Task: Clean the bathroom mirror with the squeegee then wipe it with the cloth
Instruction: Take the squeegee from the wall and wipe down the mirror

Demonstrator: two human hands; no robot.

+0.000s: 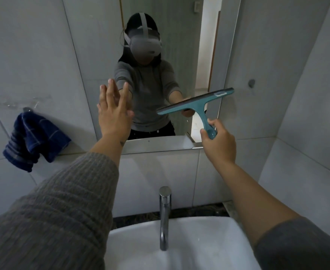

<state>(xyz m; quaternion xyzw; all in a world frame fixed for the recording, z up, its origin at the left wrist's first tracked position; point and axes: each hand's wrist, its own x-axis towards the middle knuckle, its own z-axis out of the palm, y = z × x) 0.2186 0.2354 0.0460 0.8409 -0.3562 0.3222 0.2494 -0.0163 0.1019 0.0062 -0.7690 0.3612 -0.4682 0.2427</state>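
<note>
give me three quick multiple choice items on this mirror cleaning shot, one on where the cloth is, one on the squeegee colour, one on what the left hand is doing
1. Where is the cloth?
A. in the sink
B. hanging on the wall left of the mirror
C. in the right hand

2. What colour is the squeegee?
A. teal
B. red
C. white

3. What state is the left hand in?
A. clenched around the cloth
B. gripping the tap
C. open, fingers spread flat toward the mirror

Answers:
1 B, the blue cloth hangs from a hook on the tiles, beside the mirror.
2 A, handle and head are teal.
3 C, it holds nothing, while the right hand grips the squeegee handle.
</note>
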